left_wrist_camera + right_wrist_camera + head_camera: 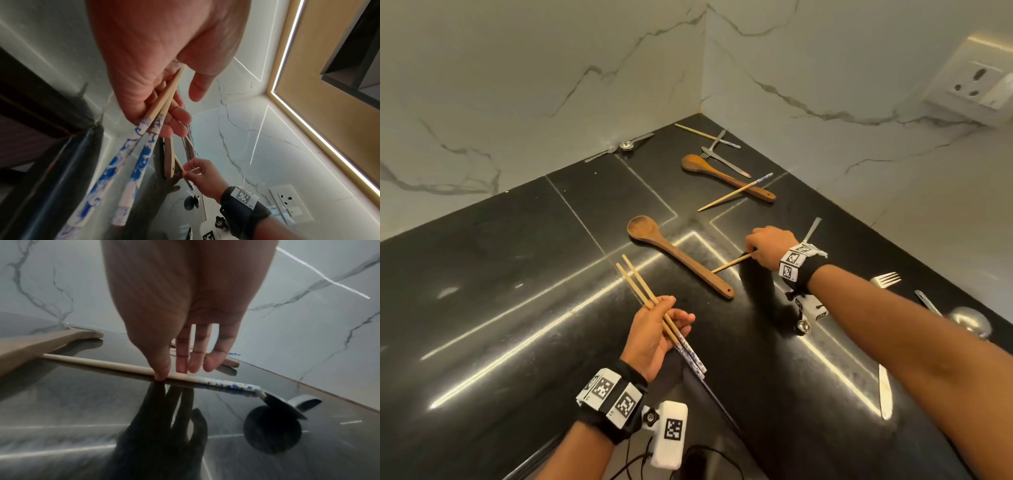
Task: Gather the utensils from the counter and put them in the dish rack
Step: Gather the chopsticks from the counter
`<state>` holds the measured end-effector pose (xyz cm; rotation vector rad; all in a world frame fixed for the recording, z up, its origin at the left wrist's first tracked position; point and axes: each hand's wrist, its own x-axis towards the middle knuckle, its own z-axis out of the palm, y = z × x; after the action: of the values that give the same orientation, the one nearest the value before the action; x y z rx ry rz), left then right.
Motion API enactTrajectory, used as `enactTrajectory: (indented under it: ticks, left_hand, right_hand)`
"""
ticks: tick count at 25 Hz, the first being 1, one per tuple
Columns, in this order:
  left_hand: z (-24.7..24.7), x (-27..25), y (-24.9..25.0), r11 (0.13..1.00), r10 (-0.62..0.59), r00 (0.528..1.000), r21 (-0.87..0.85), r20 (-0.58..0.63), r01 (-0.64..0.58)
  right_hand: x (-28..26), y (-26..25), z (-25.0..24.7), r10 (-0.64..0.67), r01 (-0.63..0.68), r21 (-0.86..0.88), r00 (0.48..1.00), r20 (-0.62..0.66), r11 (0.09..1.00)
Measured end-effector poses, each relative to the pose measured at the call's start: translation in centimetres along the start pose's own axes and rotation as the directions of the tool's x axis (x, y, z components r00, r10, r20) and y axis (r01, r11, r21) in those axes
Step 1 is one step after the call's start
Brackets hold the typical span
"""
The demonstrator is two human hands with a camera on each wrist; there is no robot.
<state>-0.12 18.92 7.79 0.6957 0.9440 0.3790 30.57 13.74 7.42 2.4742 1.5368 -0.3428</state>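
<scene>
A chopstick is pinched by the right hand, its long axis running leftward toward the spoon; two chopsticks are gripped by the left hand, the farther one.

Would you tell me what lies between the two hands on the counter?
In the head view, only a wooden spoon's handle lies between left hand and right hand.

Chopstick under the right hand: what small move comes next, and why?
Probably lift it off the counter. The right hand already pinches the chopstick, whose tip lies against the wooden spoon. Then pass it to the left hand, which holds two chopsticks.
</scene>
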Motion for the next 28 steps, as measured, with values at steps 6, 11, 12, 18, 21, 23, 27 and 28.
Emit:
enactTrajectory:
  ticks: [6,11,12,18,21,23,27,28]
  left_hand:
    - [-0.8,0.2,0.5,0.999,0.021,1.000,-0.025,-0.021,-0.022]
    - [1.6,-0.1,-0.8,0.999,0.032,0.999,-0.009,0.000,-0.032]
    - [2.6,-0.2,-1.1,0.999,0.033,0.999,0.002,0.013,-0.033]
    - [6.6,-0.2,-2.8,0.998,0.055,0.996,0.018,0.068,-0.057]
    - [7.9,0.3,-2.6,0.998,0.057,0.996,0.031,0.070,-0.060]
    - [8.2,0.5,-2.1,0.998,0.056,0.996,0.031,0.068,-0.059]
    - [7.8,1.8,-0.4,0.998,0.066,0.997,0.015,0.026,-0.067]
    - [7.6,2.2,0.0,0.998,0.064,0.998,0.015,0.019,-0.064]
  right_hand:
    - [-0.6,-0.8,-1.8,0.131,-0.020,0.469,0.970,-0.205,0.883]
    - [-6.4,-6.1,-2.2,0.045,0.225,0.743,0.945,-0.324,0.631]
    - [-7.7,-7.0,-1.9,0.009,0.258,0.749,0.943,-0.332,0.610]
    - [-10.7,-8.0,0.9,-0.105,0.321,0.724,0.939,-0.327,0.611]
    - [-10.1,-6.3,0.2,-0.170,0.330,0.734,0.943,-0.286,0.594]
    - [-9.5,-5.4,-1.0,-0.236,0.341,0.718,0.940,-0.247,0.607]
    - [-3.6,-2.2,-3.6,-0.151,0.296,0.579,0.946,-0.285,0.760]
    - [-1.4,-1.2,-4.2,-0.128,0.256,0.522,0.955,-0.268,0.814]
